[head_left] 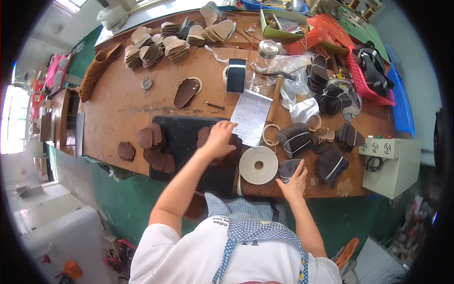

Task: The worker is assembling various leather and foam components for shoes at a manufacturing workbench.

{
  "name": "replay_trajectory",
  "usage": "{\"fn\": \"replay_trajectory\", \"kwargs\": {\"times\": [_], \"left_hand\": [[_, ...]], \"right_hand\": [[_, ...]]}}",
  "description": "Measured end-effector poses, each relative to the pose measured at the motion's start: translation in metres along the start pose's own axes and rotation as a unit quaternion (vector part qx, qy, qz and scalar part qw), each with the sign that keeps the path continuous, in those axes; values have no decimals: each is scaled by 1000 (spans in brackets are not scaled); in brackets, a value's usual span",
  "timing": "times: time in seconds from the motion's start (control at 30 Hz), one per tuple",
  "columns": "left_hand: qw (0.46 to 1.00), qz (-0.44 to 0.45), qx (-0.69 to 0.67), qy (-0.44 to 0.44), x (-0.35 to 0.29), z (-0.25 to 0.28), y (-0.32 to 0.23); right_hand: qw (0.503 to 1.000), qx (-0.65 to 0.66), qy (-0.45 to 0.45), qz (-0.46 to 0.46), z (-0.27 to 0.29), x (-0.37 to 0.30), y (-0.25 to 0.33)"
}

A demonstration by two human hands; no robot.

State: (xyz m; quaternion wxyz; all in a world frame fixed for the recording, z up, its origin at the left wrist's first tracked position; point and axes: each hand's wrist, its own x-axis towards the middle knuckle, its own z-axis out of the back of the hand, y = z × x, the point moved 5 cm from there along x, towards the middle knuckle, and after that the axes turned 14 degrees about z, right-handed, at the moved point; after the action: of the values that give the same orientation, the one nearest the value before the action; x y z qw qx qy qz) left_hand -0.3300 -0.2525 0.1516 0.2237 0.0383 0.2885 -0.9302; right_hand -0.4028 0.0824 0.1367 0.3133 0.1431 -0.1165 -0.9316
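Right hand (pixel 294 183) straddles a dark bundle (pixel 288 169), right of centre; whether it grips cannot be told. Left hand (pixel 220 141), fingers spread, overlies brown pieces (pixel 203 136) mid-frame (partly hidden). Above, the paper sheet's (pixel 251 113) writing is indistinct.

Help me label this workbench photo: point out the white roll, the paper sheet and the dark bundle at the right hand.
White roll (pixel 258 177): head view, flat face below the centre hole.
Paper sheet (pixel 250 116): head view, middle of its written side.
Dark bundle (pixel 287 169): head view, its upper surface.
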Motion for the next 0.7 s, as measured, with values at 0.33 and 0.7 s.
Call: {"fn": "replay_trajectory", "kwargs": {"times": [0.33,0.7], "left_hand": [[900,-55,261,344,37,-13,61],[981,43,-6,190,-63,0,69]], "right_hand": [[992,54,-19,-109,-5,21,-4],[988,45,-56,-136,3,15,4]]}}
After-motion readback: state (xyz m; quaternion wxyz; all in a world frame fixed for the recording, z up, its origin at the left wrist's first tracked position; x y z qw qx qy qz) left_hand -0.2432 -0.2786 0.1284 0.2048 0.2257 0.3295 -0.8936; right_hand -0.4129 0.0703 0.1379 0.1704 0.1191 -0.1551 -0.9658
